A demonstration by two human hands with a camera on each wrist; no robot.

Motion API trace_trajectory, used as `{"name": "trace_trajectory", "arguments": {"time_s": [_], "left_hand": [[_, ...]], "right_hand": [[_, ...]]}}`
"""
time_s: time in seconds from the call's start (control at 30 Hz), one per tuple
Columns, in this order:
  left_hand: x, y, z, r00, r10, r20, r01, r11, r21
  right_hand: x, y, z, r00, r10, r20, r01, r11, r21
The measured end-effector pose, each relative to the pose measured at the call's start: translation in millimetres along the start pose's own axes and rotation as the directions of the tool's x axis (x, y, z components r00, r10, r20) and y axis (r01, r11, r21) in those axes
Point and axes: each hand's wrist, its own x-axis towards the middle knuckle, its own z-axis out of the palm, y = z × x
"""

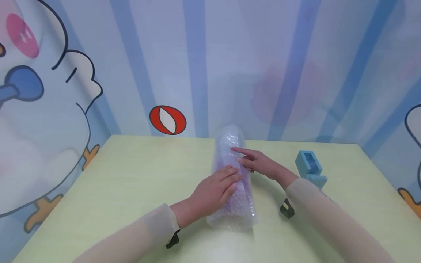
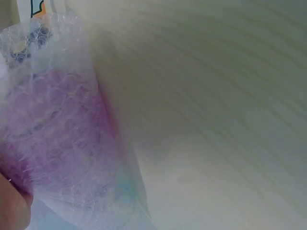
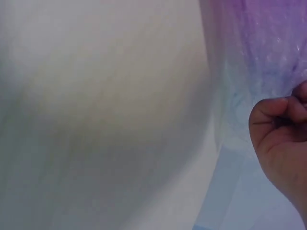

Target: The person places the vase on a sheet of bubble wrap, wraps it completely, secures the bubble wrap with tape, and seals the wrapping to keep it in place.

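A long bubble-wrap bundle lies lengthwise on the table, with something purple showing through the plastic. My left hand rests across the middle of it, fingers extended together over the top. On its right side, farther up, is my right hand, index finger pointing along the wrap and the other fingers curled under. In the right wrist view, the bent thumb meets the curled fingers beside the wrap; I cannot tell whether they pinch its plastic. Purple and bluish tones show through the bubble wrap in the left wrist view.
A light-blue, hollow-topped block-shaped holder stands at the right rear of the pale yellow table, beyond my right forearm. Behind the table rises a striped blue backdrop with cartoon figures. The bundle's far end reaches the back edge.
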Motion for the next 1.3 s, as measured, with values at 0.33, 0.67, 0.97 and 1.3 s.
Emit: {"name": "trace_trajectory", "arguments": {"time_s": [0.33, 0.67, 0.97, 1.3], "left_hand": [[-4.7, -2.7, 0.4, 1.0, 0.002, -0.021, -0.002, 1.0, 0.008], [-4.1, 0.5, -7.9, 0.992, -0.113, 0.056, 0.119, 0.985, -0.128], [-5.9, -6.2, -9.1, 0.988, -0.155, -0.007, 0.148, 0.957, -0.251], [-5.8, -15.3, -3.0, 0.776, -0.523, 0.352, 0.599, 0.435, -0.672]], "right_hand": [[-0.9, 10.3, 8.6, 0.998, 0.059, 0.009, -0.06, 0.986, 0.154], [-17.1, -6.4, 14.0, 0.995, -0.021, -0.094, 0.011, 0.994, -0.107], [-42.9, -28.3, 32.6, 0.99, 0.034, -0.134, -0.053, 0.988, -0.143], [-62.6, -30.5, 46.6, 0.973, 0.224, 0.058, -0.232, 0.942, 0.244]]}}
